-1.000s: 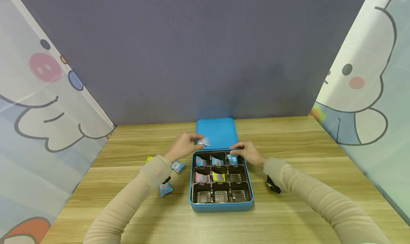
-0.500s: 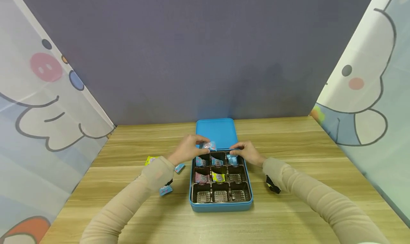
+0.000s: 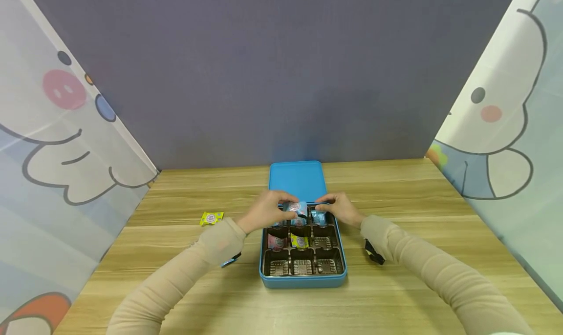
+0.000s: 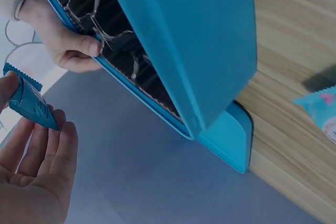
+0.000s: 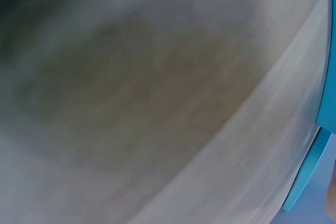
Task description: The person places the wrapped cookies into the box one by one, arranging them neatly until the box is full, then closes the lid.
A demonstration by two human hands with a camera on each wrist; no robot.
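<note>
Over the back row of a blue box point(image 3: 303, 282) with a dark sectioned insert, my left hand point(image 3: 268, 212) pinches a blue-wrapped candy point(image 3: 296, 208) between thumb and fingers. In the left wrist view, this candy point(image 4: 31, 103) is tilted, its crimped end at the thumb. My right hand point(image 3: 340, 210) grips the box's back right corner, its thumb over the rim in the left wrist view. Close by its fingertips lies a blue candy point(image 3: 318, 218) in the back right section. The middle row holds a pink candy point(image 3: 277, 242) and a yellow one point(image 3: 300, 241). Other back-row candies are partly hidden by my left hand.
Behind the box lies its blue lid point(image 3: 296, 178), near a grey wall point(image 3: 281, 81). A yellow candy point(image 3: 212, 218) rests on the wooden table point(image 3: 396, 188) at left, and a blue candy point(image 3: 228, 262) shows beside my left sleeve. A blurred sleeve fills most of the right wrist view.
My left hand has moved right and toward me with the blue candy, from beside the lid to over the back row. The right hand has stayed at the corner.
</note>
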